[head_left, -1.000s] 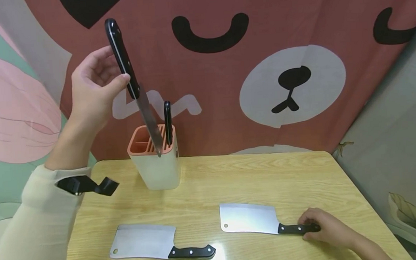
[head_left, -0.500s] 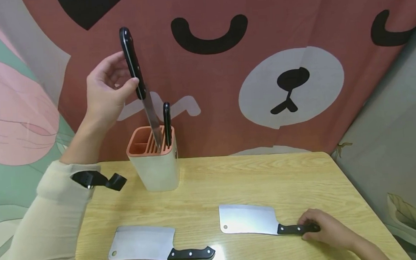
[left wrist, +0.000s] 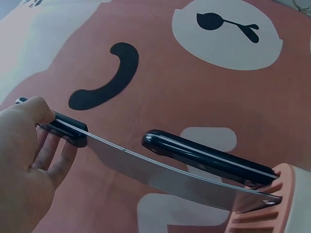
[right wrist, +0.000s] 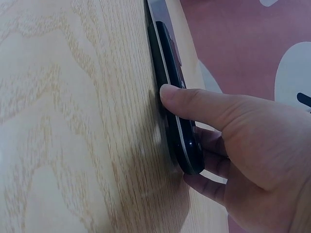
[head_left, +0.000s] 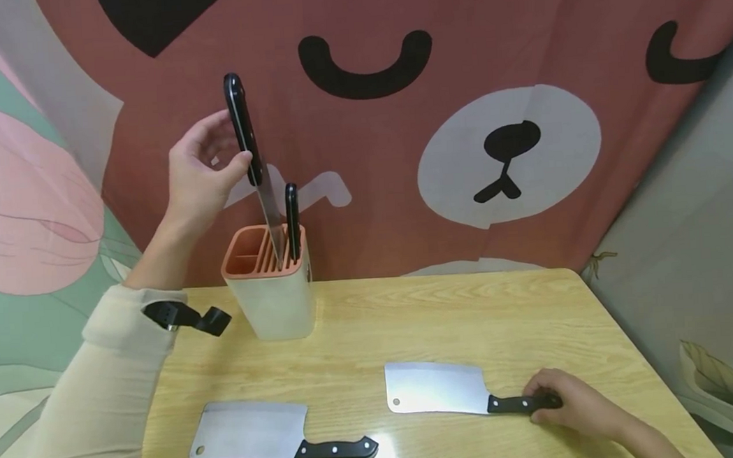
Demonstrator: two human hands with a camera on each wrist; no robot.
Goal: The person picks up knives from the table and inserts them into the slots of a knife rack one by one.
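My left hand [head_left: 202, 172] pinches the black handle of a kitchen knife [head_left: 243, 128] between thumb and fingers. Its blade points down, and the tip is in a slot of the knife block [head_left: 270, 305], a cream holder with an orange slotted top. In the left wrist view the blade [left wrist: 160, 172] runs from the handle to the slots, beside another black-handled knife [left wrist: 209, 158] standing in the block. On the table's right, my right hand [head_left: 572, 402] grips the end of the black handle of a cleaver [head_left: 436, 387], which lies flat. The right wrist view shows the thumb across that handle [right wrist: 182, 126].
A second cleaver [head_left: 253, 432] lies flat at the front left of the wooden table [head_left: 473, 320], its handle to the right. A printed bear curtain [head_left: 387, 157] hangs right behind the table. The block stands at the table's back left.
My left hand has moved right and down with the kitchen knife, whose tip has gone from in front of the block's rim into a slot. My right hand keeps its grip on the cleaver.
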